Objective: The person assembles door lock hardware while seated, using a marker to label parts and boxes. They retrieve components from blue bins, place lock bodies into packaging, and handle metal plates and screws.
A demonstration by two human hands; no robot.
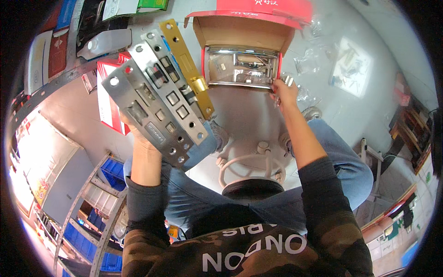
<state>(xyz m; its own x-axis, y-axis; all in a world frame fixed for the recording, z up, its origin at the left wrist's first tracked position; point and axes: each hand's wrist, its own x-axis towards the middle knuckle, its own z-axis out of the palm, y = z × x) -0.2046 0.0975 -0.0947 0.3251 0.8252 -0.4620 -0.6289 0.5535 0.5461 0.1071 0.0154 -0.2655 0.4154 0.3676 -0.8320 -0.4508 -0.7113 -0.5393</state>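
Note:
My left hand (138,136) is raised and grips a stack of three mortise lock bodies: two with silver faceplates (152,99) and one with a brass faceplate (188,64) behind them. My right hand (285,90) reaches forward to the right front corner of an open red cardboard box (244,32). Its fingers pinch small silver parts (289,80) in clear plastic. Inside the box lies a shiny chrome lock handle set (242,67) in a plastic wrap.
I sit on a white round stool (251,171) with my knees apart on a pale floor. Clear plastic bags with small parts (318,60) and a white sheet with screws (350,64) lie at the right. Red boxes (108,97) and a white jug (104,44) are at the left. Metal shelving with blue bins (99,194) stands lower left.

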